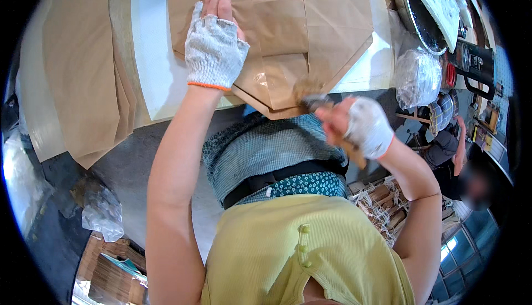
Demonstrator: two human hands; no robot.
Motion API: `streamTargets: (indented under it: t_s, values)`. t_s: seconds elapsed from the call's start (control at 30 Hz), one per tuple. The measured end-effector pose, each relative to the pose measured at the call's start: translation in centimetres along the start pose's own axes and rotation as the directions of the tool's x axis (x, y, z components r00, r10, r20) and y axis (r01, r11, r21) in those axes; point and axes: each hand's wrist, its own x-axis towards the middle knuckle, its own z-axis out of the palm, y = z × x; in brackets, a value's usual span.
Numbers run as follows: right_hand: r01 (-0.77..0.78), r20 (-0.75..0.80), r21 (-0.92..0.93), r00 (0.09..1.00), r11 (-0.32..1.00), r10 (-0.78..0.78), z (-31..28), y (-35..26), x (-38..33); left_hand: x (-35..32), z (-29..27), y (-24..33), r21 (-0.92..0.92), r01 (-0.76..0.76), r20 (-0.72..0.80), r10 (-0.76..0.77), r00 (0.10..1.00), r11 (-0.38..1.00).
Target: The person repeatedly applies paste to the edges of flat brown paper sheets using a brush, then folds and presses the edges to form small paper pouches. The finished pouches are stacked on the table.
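My left hand [216,44], in a white knit glove that leaves the fingertips bare, lies flat with fingers stretched on a folded brown paper piece [280,28]. A similar glove covers my right hand [363,125], which is closed around a brush [317,101] and blurred by motion. The bristles are at the paper's near right edge; the handle's end shows below the hand. Overlapping folds form panels and slanted corners on the paper, and one spot near the left hand shines. Beneath it lies a white sheet [152,44] on the table.
Brown paper sheets [80,55] are stacked at the left, overhanging the table edge. On the right stand a pan [407,11] with dark contents, a plastic-wrapped bundle [418,77] and a black jug [479,66]. Another person [443,147] is farther right. A cardboard box [113,280] sits lower left.
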Motion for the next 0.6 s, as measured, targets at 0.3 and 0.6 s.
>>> streamTargets:
  t_s: [0.3,0.6]
  values:
    - [0.006,-0.113,0.32,0.993,0.947,0.032,-4.1,-0.4,5.7,0.5,-0.6,-0.5,0.054,0.04,0.086,-0.045,0.995,0.998]
    - [-0.223,-0.264,0.836,0.638,0.502,0.723,-3.0,2.7,4.3,-2.1,-2.9,1.8,0.046,0.039,0.2,-0.048,0.979,0.998]
